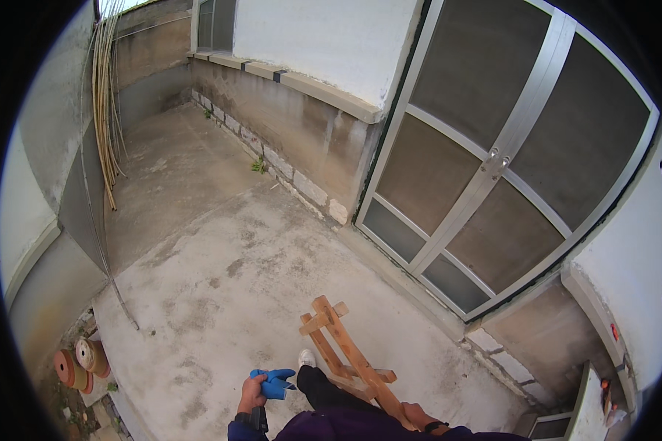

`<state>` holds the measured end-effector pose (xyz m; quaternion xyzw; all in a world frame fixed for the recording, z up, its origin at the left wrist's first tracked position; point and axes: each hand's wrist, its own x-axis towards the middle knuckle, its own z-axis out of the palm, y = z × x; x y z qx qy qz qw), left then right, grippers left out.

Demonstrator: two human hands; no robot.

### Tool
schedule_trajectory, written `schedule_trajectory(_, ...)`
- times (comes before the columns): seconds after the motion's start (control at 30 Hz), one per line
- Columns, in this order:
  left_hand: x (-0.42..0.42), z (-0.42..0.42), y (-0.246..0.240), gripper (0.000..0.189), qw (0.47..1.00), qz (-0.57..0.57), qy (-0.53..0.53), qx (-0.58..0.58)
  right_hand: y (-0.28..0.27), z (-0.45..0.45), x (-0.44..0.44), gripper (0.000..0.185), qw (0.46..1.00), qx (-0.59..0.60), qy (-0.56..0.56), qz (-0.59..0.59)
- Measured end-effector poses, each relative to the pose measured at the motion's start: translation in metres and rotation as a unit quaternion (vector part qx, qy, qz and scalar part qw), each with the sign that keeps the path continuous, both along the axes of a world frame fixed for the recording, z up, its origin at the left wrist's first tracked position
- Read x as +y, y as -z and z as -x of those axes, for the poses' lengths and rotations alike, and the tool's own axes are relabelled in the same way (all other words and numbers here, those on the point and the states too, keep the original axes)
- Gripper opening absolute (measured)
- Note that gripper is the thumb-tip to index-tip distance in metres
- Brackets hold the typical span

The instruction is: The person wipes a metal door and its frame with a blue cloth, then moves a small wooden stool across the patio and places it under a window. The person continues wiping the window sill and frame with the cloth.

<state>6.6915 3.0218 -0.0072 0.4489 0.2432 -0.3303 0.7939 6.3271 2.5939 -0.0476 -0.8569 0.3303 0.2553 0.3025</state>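
Note:
My left hand [250, 394] is closed around a bunched piece of blue fabric [276, 384], perhaps a glove or cloth, whose loose ends stick out to the right. At my right side a wooden frame [358, 361] of long bars and short crosspieces slants up and away from me. My right hand [416, 414] grips a long bar of it near the bottom of the view. Part of the frame's near end is hidden by my body. My white shoe [307, 358] is on the concrete beside the frame's left bar.
A double screen door [491, 160] with metal frames stands ahead right. Bamboo poles [106, 110] lean against the left wall, and one thin pole [102, 259] reaches the concrete floor [215, 264]. Upturned clay pots [77, 366] lie lower left. A white board or table [590, 408] is lower right.

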Motion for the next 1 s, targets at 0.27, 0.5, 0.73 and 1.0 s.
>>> schedule_trajectory(0.27,-0.033,-0.162,-0.022,0.029,0.999,-0.024,0.026,0.015,0.037,-0.197,-0.026,0.029,0.992,-0.026,-0.126,-0.018)
schedule_trajectory(0.5,-0.059,-0.307,-0.050,0.027,1.000,-0.018,0.014,-0.002,0.007,-0.382,-0.040,0.030,0.999,-0.004,0.040,-0.031)
schedule_trajectory(0.73,-0.052,-0.431,-0.028,0.027,0.997,0.003,0.068,0.030,-0.028,-0.543,-0.039,0.031,0.988,-0.005,0.149,-0.041)
schedule_trajectory(1.0,-0.004,-0.639,-0.041,0.027,0.994,0.026,0.102,-0.004,-0.063,-0.744,0.019,0.031,0.995,-0.014,0.100,-0.010)
